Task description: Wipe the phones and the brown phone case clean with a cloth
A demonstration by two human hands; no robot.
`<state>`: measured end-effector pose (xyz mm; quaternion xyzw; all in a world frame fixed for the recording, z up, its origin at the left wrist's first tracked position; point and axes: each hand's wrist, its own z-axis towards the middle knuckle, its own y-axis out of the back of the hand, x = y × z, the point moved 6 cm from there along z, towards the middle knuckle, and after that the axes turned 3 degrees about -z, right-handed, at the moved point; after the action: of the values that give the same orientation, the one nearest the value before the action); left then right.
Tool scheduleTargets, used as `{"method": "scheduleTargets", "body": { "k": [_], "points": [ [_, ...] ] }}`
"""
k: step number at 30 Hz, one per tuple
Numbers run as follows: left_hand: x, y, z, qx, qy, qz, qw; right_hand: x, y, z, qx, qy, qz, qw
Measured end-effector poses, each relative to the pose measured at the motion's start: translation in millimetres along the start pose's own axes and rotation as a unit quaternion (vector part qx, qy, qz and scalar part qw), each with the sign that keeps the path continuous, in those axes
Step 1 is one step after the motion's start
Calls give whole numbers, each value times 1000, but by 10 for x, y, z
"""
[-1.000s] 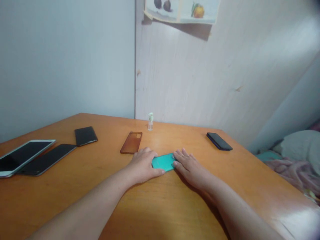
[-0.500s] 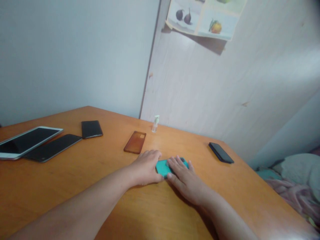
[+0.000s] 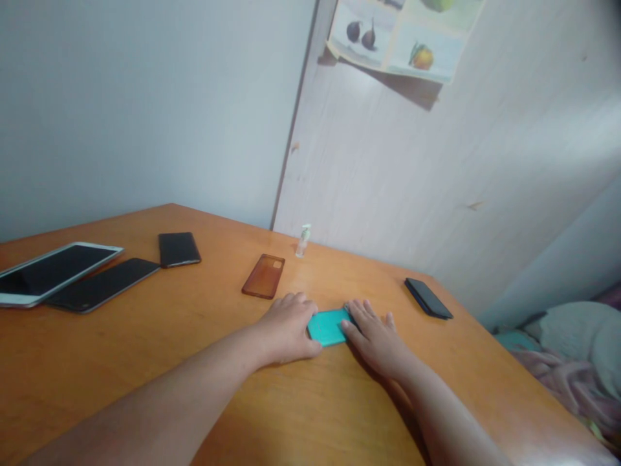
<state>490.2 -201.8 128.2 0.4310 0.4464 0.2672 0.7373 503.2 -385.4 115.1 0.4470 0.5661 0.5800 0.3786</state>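
A phone in a turquoise case (image 3: 328,327) lies back up on the wooden table, in front of me. My left hand (image 3: 291,329) is closed on its left end, thumb at the near edge and fingers at the far edge. Across the right end rests my right hand (image 3: 371,333), flat with fingers stretched out, hiding that end and its camera. Beyond my left hand is an empty translucent brown phone case (image 3: 264,277). A small clear pump bottle (image 3: 303,242) stands upright behind it.
To the left on the table (image 3: 194,323) lie a white tablet (image 3: 29,300), a dark flat device (image 3: 107,285) touching it, and a black phone-like slab (image 3: 178,249). A black phone or wallet case (image 3: 427,298) is at the right. Bedding (image 3: 577,343) lies beyond the right edge.
My right hand has slid right along the phone, baring more of the turquoise back and covering the camera end. My left hand keeps its hold; the view has shifted slightly.
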Motion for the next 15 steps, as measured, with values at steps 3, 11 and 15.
{"method": "scheduleTargets", "body": {
  "k": [3,11,15],
  "points": [
    [-5,-2,0,-1,2,2,1000,86,18,-71,14,29,-1,999],
    [-25,18,-13,-6,-3,0,1000,176,142,-255,44,39,6,998],
    [-18,17,-11,-8,-4,-2,1000,119,142,-300,40,12,-4,999]
  ]
}}
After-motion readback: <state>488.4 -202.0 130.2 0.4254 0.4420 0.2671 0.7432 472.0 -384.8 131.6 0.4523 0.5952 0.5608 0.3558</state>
